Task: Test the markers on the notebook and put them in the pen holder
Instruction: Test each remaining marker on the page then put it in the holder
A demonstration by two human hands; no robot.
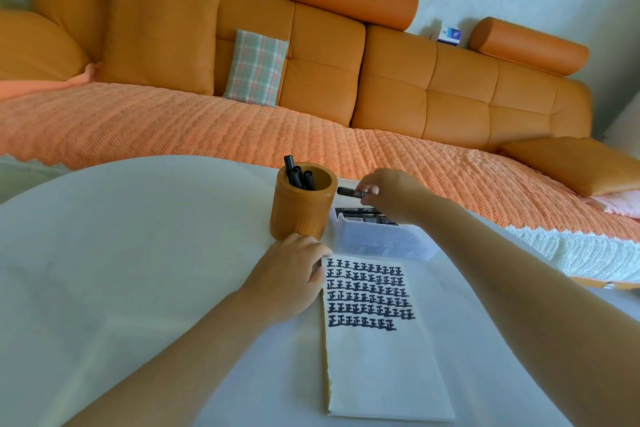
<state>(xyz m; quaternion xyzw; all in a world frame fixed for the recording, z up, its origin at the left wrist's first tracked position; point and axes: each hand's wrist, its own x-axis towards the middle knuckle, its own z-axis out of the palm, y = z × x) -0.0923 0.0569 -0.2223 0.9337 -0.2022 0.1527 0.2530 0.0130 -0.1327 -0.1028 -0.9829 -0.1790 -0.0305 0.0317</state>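
A black marker is held pinched in the fingers of the right hand just right of the pen holder, seemingly to be dropped in once tipped upright over the rim, while the notebook in front is steadied by the relaxed left hand.

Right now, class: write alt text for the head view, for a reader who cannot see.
A right hand holds a black marker sideways beside an orange pen holder containing other markers. The left hand rests at a notebook filled with test marks.

right hand pinching marker, left hand resting
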